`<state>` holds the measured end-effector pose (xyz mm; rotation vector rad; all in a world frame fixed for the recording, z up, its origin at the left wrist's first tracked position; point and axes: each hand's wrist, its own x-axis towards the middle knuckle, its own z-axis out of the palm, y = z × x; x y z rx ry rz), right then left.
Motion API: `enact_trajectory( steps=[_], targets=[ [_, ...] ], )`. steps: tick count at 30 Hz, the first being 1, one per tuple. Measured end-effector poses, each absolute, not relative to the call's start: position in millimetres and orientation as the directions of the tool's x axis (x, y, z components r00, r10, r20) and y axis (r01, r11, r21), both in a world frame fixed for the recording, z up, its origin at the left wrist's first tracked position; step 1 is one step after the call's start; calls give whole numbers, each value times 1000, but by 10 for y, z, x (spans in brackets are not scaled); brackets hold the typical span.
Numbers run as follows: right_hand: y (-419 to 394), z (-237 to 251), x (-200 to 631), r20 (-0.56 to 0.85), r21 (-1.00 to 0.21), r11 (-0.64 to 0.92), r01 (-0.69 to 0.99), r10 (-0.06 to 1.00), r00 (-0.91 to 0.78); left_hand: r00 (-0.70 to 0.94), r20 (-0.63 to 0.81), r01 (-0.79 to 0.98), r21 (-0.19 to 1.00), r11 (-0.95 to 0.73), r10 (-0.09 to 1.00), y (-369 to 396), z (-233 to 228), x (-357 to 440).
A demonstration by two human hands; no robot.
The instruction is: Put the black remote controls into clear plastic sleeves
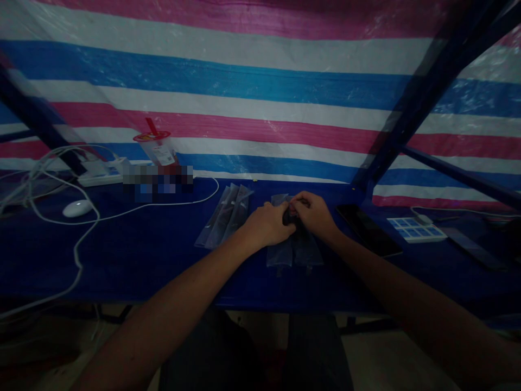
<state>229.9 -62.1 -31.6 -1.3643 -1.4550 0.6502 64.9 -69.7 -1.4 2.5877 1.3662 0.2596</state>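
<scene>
My left hand (271, 224) is closed around a small dark object (289, 216) whose kind I cannot make out. From the other side, my right hand (314, 213) meets it with thumb and fingers pinched together; what lies between those fingertips is hidden. Beneath both hands, a clear plastic bag (279, 255) and a second clear bag (308, 253) lie side by side on the blue table (163, 260). More clear plastic bags (223, 220) lie overlapping, just left of my left hand.
At the left are a white mouse (77, 208), a looping white cable (78, 260), a power strip (101, 176) and a lidded cup (160, 151) with a red straw. A black tablet-like slab (368, 231) and a white-and-blue panel (417, 230) lie right. Striped sheeting (260, 87) hangs behind.
</scene>
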Motion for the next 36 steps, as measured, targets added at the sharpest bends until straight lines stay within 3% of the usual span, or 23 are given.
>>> enact_trajectory(
  steps=[6, 10, 16, 20, 23, 26, 29, 33, 36],
  targets=[
    [-661, -283, 2287, 337, -817, 244, 522, 937, 89, 528, 19, 795, 342, -501, 849, -702, 35, 638],
    [-680, -269, 2269, 332, -825, 243, 510, 939, 89, 423, -71, 796, 505, -333, 903, -653, 81, 611],
    [-665, -288, 2273, 287, -859, 206, 468, 952, 108, 408, -173, 655, 739, -156, 896, -535, 45, 573],
    [-622, -329, 2286, 256, -890, 177, 420, 956, 141, 347, -162, 624, 775, -99, 924, -453, -3, 562],
    [-598, -317, 2286, 209, -943, 144, 301, 958, 196, 296, -56, 586, 799, -135, 954, -411, -3, 562],
    [-599, -242, 2287, 75, -996, 61, 61, 964, 257, 338, 136, 551, 773, -313, 931, -421, 44, 556],
    [-616, -146, 2308, -1, -992, 30, -126, 971, 238, 445, 320, 510, 677, -530, 837, -483, 110, 546],
    [-622, -75, 2362, 52, -982, 97, -161, 963, 263, 560, 378, 511, 544, -666, 738, -577, 166, 551],
    [-608, -67, 2396, 71, -987, 111, -120, 954, 292, 572, 337, 558, 509, -656, 748, -609, 181, 561]
  ],
)
